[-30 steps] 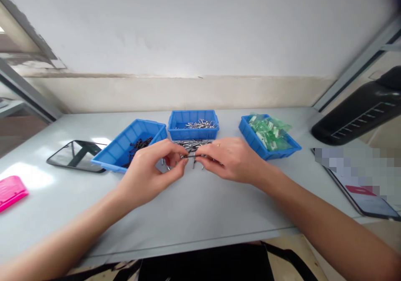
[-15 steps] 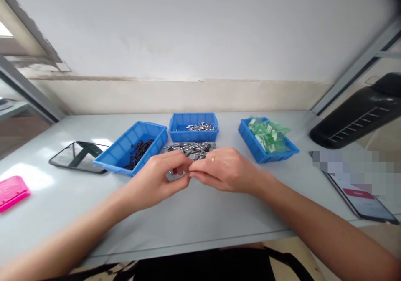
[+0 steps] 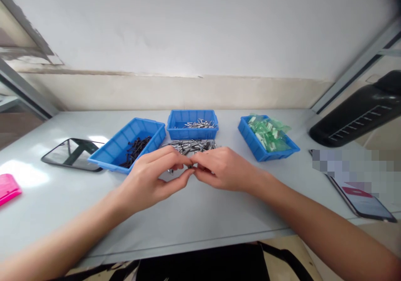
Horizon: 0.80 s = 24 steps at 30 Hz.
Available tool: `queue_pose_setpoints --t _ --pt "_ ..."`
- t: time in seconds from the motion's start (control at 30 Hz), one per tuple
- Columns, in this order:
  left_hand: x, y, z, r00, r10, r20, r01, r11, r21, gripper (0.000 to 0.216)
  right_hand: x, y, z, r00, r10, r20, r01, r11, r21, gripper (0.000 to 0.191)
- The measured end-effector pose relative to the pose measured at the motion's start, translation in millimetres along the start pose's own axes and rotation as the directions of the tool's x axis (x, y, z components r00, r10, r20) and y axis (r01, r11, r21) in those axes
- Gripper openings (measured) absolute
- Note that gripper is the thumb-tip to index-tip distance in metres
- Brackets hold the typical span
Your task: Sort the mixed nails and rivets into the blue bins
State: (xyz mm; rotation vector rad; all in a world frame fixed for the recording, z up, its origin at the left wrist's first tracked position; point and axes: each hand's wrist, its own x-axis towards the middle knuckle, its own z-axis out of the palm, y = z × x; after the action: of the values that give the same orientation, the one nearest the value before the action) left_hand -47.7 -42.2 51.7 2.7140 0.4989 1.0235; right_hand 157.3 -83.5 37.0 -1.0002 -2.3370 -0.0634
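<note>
As my left hand [image 3: 153, 174] pinches a small dark piece [image 3: 190, 167] above the grey table [image 3: 219, 214], my right hand [image 3: 224, 168] pinches it from the other side, most of it hidden from me; just beyond lies a pile of metal rods [image 3: 190, 145], in front of the middle blue bin [image 3: 191, 134], with green packets [image 3: 269, 132] off to the right

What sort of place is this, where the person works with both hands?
Probably a small-parts workbench, perhaps in a workshop: the blue bins hold dark parts, metal pieces and green packets.
</note>
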Motion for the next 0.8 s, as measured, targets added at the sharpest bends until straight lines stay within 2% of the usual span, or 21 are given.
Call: queue_pose_setpoints --t 0.13,0.4,0.6,0.7,0.8 --pt "-1 -1 -1 0.999 0.038 -0.002 -0.038 0.999 -0.006 0.014 -1 1 -1 1.0 -0.01 -0.026 0.01 1.0 0.025 0.011" --pt "3 0 -3 0.998 -0.053 -0.028 0.054 0.998 0.032 0.006 -1 6 -14 0.982 -0.034 -0.186 0.029 0.999 -0.031 0.002" --pt "4 -1 -1 0.986 -0.089 0.143 0.093 0.995 -0.021 0.004 -1 1 -12 0.966 -0.126 -0.224 0.127 0.992 -0.009 0.004" --pt "5 -1 -1 0.968 -0.09 0.234 0.108 0.992 -0.065 0.011 -1 -2 -9 0.961 -0.174 -0.216 0.178 0.984 -0.004 0.006" --pt "5 0 -2 0.956 -0.105 0.275 0.134 0.987 -0.086 0.013 -1 -2 -7 0.96 -0.187 -0.208 0.192 0.981 0.005 0.007"
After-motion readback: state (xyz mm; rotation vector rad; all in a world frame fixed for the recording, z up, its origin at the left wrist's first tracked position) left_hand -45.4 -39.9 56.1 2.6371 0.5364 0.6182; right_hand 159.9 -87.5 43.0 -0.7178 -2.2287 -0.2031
